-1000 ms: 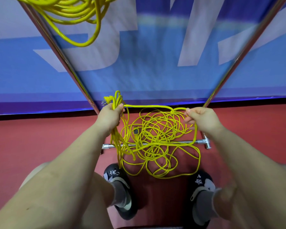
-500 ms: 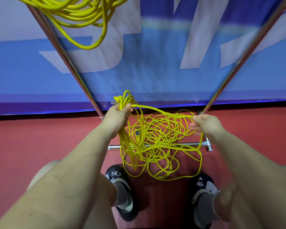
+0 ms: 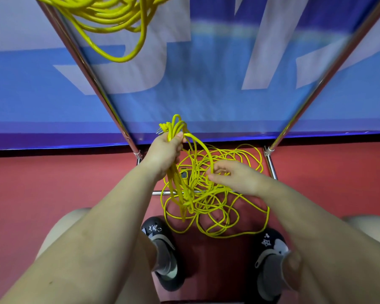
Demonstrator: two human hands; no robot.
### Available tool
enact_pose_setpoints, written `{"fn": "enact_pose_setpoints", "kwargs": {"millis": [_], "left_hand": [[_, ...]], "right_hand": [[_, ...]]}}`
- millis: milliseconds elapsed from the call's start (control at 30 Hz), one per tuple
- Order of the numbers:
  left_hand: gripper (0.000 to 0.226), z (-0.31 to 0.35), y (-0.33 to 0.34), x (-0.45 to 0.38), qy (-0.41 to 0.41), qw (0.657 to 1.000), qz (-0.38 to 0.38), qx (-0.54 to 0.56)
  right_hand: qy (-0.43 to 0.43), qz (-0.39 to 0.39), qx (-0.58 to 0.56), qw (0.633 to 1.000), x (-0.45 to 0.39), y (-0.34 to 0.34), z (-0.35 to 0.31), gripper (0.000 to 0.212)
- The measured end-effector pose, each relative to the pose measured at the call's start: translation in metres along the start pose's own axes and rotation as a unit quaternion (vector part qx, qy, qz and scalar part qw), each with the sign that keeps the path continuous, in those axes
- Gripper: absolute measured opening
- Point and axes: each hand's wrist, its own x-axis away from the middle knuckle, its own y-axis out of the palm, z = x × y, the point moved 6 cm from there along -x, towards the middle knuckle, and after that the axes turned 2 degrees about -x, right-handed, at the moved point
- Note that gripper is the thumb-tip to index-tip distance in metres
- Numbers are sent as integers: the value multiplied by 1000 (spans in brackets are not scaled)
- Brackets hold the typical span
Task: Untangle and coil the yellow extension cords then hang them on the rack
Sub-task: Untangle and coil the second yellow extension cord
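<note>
Your left hand (image 3: pixel 165 153) is up front-centre, gripping a bundle of cord loops (image 3: pixel 173 130) that hang down from it. Your right hand (image 3: pixel 233 176) sits just right of it and lower, fingers in a strand arching over from the left hand. Under both hands the tangled cord pile (image 3: pixel 217 207) lies on the floor (image 3: pixel 53 183), across the rack's base bar (image 3: pixel 158 193), between its two uprights (image 3: pixel 92 77). Your shoes (image 3: pixel 162 253) stand near side of the pile. A coiled cord (image 3: pixel 110 16) hangs top left, on the rack. The banner (image 3: pixel 206 95) stands behind.
</note>
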Motion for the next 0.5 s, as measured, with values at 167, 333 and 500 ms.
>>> {"fn": "enact_pose_setpoints", "kwargs": {"millis": [167, 333, 500], "left_hand": [[28, 3, -6, 0, -10, 999, 28, 33], [28, 4, -9, 0, -19, 998, 35, 42], [29, 0, -4, -2, -19, 999, 13, -23]], "right_hand": [[-30, 55, 111, 992, -3, -14, 2, 30], [-49, 138, 40, 988, -1, -31, -3, 32], [-52, 255, -144, 955, 2, -61, -4, 16]]}}
